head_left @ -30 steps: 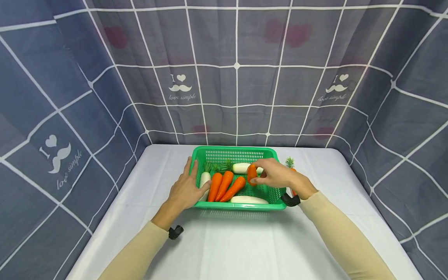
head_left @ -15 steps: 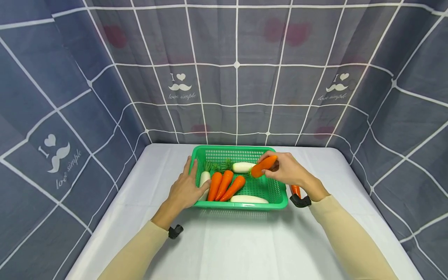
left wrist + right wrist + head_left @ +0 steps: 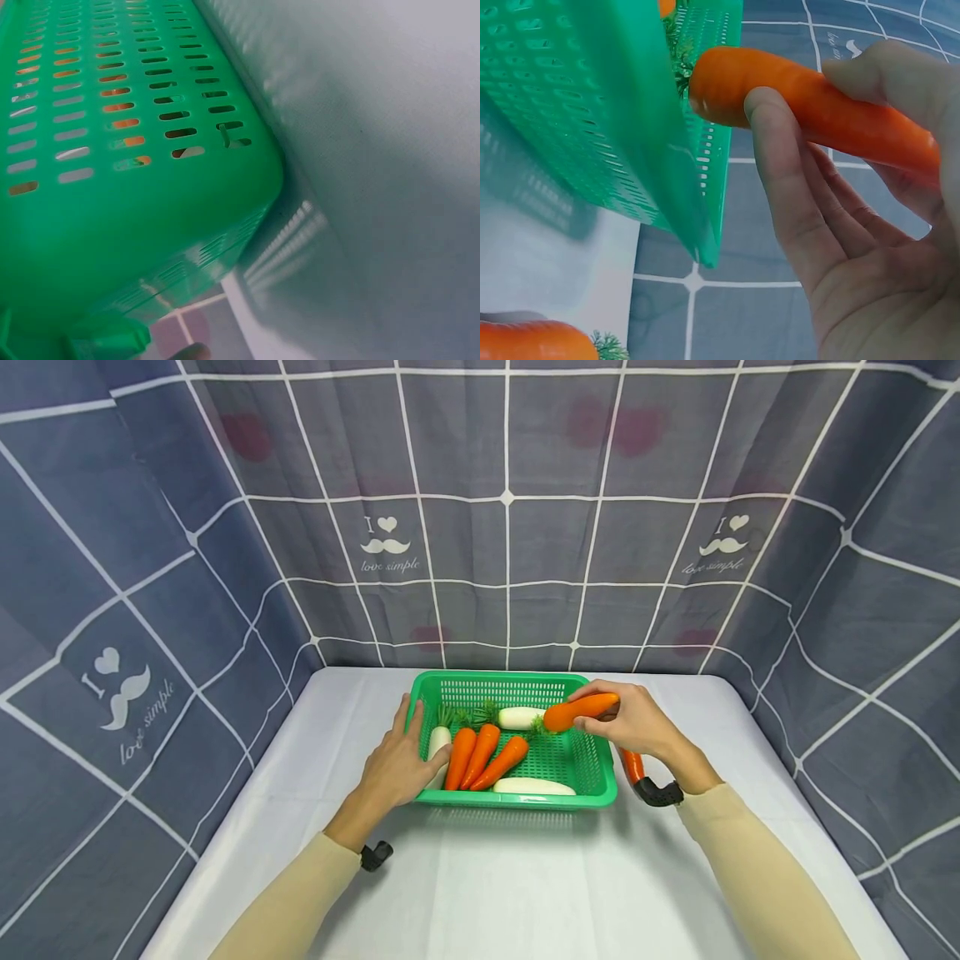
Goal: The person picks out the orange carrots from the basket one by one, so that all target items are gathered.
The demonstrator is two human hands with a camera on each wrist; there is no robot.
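Observation:
My right hand [image 3: 633, 718] pinches an orange carrot [image 3: 581, 712] between thumb and fingers, above the right side of a green plastic basket [image 3: 609, 789]. The right wrist view shows this carrot [image 3: 810, 97] lying across the fingers, its leafy end toward the basket. My left hand [image 3: 401, 764] rests on the basket's left rim, fingers extended, thumb over the inside. In the basket lie several more carrots [image 3: 483, 753], a white radish [image 3: 438, 747] at the left, another white radish [image 3: 534, 787] along the front and another white radish [image 3: 519, 718] at the back.
Outside the basket on the right, another carrot [image 3: 633, 766] lies on the white table [image 3: 495, 885], partly hidden by the right wrist and its black strap [image 3: 660, 792]. A grey checked curtain [image 3: 465, 552] encloses the table at the back and both sides.
My right hand has lifted the carrot out of the basket's interior and carried it rightward, turning it from upright to nearly level. The left hand stays on the rim.

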